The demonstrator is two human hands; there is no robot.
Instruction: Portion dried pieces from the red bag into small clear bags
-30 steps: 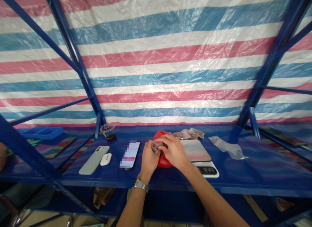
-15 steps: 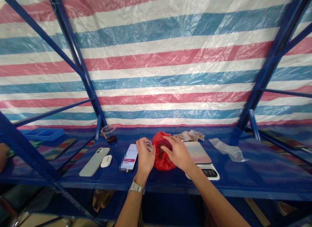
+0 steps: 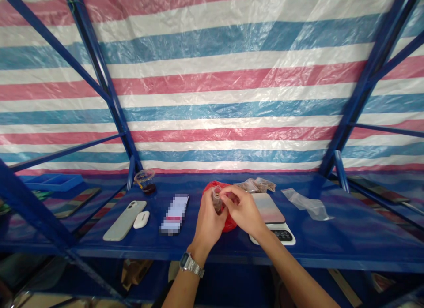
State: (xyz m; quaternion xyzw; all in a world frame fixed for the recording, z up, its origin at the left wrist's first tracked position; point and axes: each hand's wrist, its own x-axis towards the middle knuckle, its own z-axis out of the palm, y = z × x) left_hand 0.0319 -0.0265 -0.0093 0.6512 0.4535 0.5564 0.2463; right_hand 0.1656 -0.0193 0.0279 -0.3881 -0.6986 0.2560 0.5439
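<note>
My left hand [image 3: 208, 226], wearing a silver watch, is closed around a small clear plastic bag [image 3: 217, 203] whose mouth faces up. The fingertips of my right hand [image 3: 244, 209] are pinched together at the mouth of that bag; whatever they hold is too small to make out. Just behind and below both hands sits a red plastic bag [image 3: 212, 185], its contents hidden by the hands. To the right lies a digital scale [image 3: 290, 238] with a flat pale plate [image 3: 269, 208] on top. Filled clear bags [image 3: 255, 185] of brown pieces lie behind it.
Left on the blue table [image 3: 308, 255] are a phone with a lit screen [image 3: 174, 214], a pale phone [image 3: 125, 220], a white earbud case [image 3: 141, 219] and a plastic cup of dark liquid [image 3: 148, 184]. An unfilled clear bag [image 3: 306, 205] lies right. Blue frame posts [image 3: 361, 92] flank the table.
My right hand has come out of the red bag and up to the small clear bag. My left hand has moved right with that bag, now in front of the red bag.
</note>
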